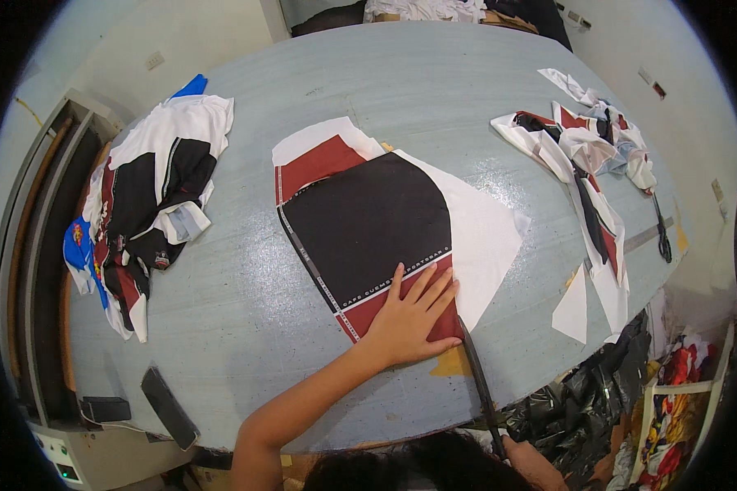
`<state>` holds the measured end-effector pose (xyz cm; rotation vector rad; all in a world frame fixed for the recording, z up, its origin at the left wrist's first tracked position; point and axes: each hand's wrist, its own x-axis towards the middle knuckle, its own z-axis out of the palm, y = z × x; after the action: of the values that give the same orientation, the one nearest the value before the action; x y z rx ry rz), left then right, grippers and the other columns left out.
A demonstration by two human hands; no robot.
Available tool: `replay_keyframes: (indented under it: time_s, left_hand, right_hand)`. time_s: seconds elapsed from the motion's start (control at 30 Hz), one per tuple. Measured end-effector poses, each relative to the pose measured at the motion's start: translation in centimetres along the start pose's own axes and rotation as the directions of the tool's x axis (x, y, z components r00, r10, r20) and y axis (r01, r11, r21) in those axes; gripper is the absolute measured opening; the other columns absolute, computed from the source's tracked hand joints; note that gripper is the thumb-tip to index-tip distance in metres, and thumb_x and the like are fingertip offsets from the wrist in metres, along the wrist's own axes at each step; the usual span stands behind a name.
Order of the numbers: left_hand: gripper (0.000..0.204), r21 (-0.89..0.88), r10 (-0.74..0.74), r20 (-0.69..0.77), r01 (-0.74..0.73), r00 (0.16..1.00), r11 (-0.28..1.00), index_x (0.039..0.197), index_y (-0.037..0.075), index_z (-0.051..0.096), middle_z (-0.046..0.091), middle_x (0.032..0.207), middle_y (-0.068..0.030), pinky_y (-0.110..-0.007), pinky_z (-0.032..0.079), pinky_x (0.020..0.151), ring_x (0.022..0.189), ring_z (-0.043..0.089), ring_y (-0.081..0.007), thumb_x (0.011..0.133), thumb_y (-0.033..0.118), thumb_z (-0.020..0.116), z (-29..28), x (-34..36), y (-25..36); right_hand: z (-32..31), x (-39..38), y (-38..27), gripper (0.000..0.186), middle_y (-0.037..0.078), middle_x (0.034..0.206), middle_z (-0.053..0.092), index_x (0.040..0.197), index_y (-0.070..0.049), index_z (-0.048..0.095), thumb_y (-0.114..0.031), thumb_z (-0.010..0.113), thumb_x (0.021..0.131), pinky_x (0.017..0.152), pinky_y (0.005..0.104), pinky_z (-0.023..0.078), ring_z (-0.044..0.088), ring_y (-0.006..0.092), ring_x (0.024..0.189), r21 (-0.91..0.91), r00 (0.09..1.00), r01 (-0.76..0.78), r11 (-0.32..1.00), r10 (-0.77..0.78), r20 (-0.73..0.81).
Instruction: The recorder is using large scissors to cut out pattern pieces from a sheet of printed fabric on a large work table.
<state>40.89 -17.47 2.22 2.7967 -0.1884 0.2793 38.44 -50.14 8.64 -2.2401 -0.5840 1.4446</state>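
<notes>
L hand [411,317] flat, fingers spread wide on fabric [368,225], ctr of frame. R hand [534,463], btm rt, grips scissors [478,380], tips at fabric's lower rt edge.

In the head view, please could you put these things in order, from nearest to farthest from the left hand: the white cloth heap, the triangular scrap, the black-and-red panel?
From the left hand:
1. Black-and-red panel: directly under the hand.
2. Triangular scrap: to the right, on the table.
3. White cloth heap: beyond the table's far edge.
</notes>
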Motion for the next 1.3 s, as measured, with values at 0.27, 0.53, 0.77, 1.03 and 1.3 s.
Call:
replay_keyframes:
  time_s: [0.27, 0.53, 0.77, 1.03, 1.3]
  left_hand:
    - [0.088, 0.006, -0.005, -0.027, 0.006, 1.0, 1.0, 0.14, 0.001, 0.029, 0.032, 0.144, -0.0168, -0.06, 0.006, 0.109, 0.138, 0.022, -0.0302, 0.081, 0.063, 0.05, -0.2, -0.1, 0.0]
    - [0.095, -0.006, -0.015, -0.032, 0.015, 0.999, 1.0, 0.14, -0.004, 0.027, 0.029, 0.145, -0.0193, -0.058, 0.005, 0.109, 0.138, 0.022, -0.0274, 0.079, 0.064, 0.052, 0.0, -0.2, -0.1]
    - [0.097, -0.153, -0.053, 0.048, 0.06, 0.997, 0.986, 0.14, -0.003, 0.028, 0.023, 0.148, -0.0205, -0.058, 0.001, 0.11, 0.14, 0.016, -0.0302, 0.077, 0.066, 0.054, -0.2, -0.1, -0.4]
    - [0.111, -0.003, -0.095, 0.101, 0.096, 0.99, 0.995, 0.141, 0.008, 0.032, 0.02, 0.15, -0.0178, -0.062, 0.003, 0.108, 0.14, 0.013, -0.0345, 0.059, 0.076, 0.062, -2.4, -0.6, -3.9]
    - [0.115, 0.02, -0.116, 0.108, 0.115, 0.987, 0.993, 0.142, 0.007, 0.03, 0.019, 0.15, -0.0185, -0.066, 0.002, 0.105, 0.14, 0.011, -0.0347, 0.057, 0.078, 0.061, -2.0, -0.6, -3.8]
  right_hand:
    - [0.3, 0.7, -0.1, 0.045, 0.031, 0.095, 0.059, 0.12, 0.007, 0.041, -0.024, 0.046, 0.087, 0.076, 0.0474, 0.045, 0.057, 0.0463, 0.089, 0.101, 0.984, 0.172, 0.98, -0.165, -0.068]
    - [-0.9, 0.3, -3.6, 0.042, 0.027, 0.089, 0.06, 0.109, 0.004, 0.051, -0.033, 0.05, 0.089, 0.073, 0.0445, 0.044, 0.058, 0.044, 0.082, 0.141, 0.997, 0.046, 0.989, -0.037, -0.066]
    - [-0.6, 0.8, -4.0, 0.048, 0.029, 0.087, 0.061, 0.109, 0.004, 0.049, -0.04, 0.049, 0.091, 0.073, 0.0428, 0.047, 0.061, 0.0425, 0.083, 0.04, 0.995, -0.095, 0.995, 0.095, -0.015]
    - [-0.4, 1.3, -4.3, 0.059, 0.031, 0.084, 0.061, 0.109, 0.005, 0.048, -0.052, 0.045, 0.092, 0.072, 0.0427, 0.048, 0.063, 0.04, 0.082, -0.073, 0.991, -0.137, 0.988, 0.136, -0.014]
    - [-0.6, 1.3, -7.7, 0.071, 0.035, 0.089, 0.059, 0.105, 0.012, 0.049, -0.058, 0.044, 0.09, 0.079, 0.0449, 0.046, 0.059, 0.0459, 0.09, 0.084, 0.992, -0.076, 0.994, 0.084, -0.097]
